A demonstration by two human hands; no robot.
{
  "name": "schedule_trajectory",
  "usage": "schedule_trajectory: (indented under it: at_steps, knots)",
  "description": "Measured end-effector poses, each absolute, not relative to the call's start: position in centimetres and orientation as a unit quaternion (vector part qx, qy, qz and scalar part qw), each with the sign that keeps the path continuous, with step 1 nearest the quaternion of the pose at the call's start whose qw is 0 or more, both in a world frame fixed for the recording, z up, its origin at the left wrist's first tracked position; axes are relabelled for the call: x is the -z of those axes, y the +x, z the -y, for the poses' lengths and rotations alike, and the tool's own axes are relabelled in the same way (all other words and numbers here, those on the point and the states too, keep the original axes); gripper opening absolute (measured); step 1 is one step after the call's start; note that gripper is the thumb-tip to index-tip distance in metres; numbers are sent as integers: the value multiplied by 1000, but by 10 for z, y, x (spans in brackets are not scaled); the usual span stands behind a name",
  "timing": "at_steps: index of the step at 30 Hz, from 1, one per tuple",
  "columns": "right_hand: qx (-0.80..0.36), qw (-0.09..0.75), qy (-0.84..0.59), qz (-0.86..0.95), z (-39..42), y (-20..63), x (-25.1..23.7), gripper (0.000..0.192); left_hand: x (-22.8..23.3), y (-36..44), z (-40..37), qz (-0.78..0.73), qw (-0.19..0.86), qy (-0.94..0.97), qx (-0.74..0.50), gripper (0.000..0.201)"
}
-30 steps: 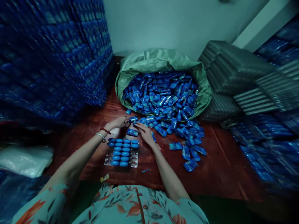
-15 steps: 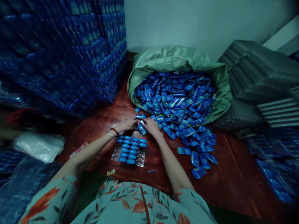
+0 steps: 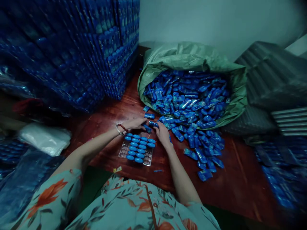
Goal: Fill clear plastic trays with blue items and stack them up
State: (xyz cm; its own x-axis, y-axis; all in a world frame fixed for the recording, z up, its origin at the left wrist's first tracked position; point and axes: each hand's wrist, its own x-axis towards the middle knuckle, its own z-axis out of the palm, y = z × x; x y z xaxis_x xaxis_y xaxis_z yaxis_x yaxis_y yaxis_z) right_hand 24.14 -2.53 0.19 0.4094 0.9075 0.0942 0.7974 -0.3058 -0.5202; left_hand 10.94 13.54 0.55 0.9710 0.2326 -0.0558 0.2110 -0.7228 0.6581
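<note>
Head camera view, looking down over a floral-patterned blouse at two bare arms reaching across a dark red wooden table (image 3: 240, 172). The left hand (image 3: 136, 123), with a red bead bracelet and a silver bangle at the wrist, lies palm down, its fingers stretched forward and drawn close together; their tips touch a small blue foil-wrapped packet (image 3: 147, 128) just past the far edge of a clear plastic blister tray (image 3: 137, 150). The right hand (image 3: 163, 134) sits just beside it, fingers curled in a narrow grip over another small blue packet (image 3: 153, 124); whether that packet is lifted or only pressed against the table cannot be told. The tray lies flat on the table directly below both hands, touching neither, with most of its pockets filled by blue oval pieces and a few pockets at its near edge showing bare. Beyond the hands, an open green woven sack (image 3: 192, 57) spills a heap of loose blue packets (image 3: 187, 99) toward the grip and to its right. Tall stacks of blue packed trays (image 3: 72, 54) stand at the left.
</note>
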Motion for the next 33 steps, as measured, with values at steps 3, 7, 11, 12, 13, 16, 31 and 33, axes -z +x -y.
schedule_trajectory:
  at_steps: [3,7,11,12,13,16,31,33]
  knots:
    - [-147,404,-773,466,61,250,-1,30,-12,68,-143,-169,358,917,-51,23]
    - [-238,539,-725,356,128,250,-8,33,-20,-14,-135,-313,404,841,-179,35]
    - [-232,461,-739,432,159,225,-18,23,-23,-78,-96,-426,412,762,-260,46]
    - [-215,444,-739,458,158,217,-19,22,-23,-85,-83,-445,407,751,-268,46]
    - [-199,425,-736,488,155,209,-19,22,-22,-90,-70,-459,401,744,-274,45]
    - [-160,331,-707,604,141,193,-19,25,-21,-85,-37,-463,378,744,-298,32]
    - [-104,-43,-611,784,101,183,-65,24,-26,-49,-30,-166,168,948,-213,30]
    - [-104,-39,-619,777,100,180,-65,23,-29,-49,-30,-169,177,949,-197,30]
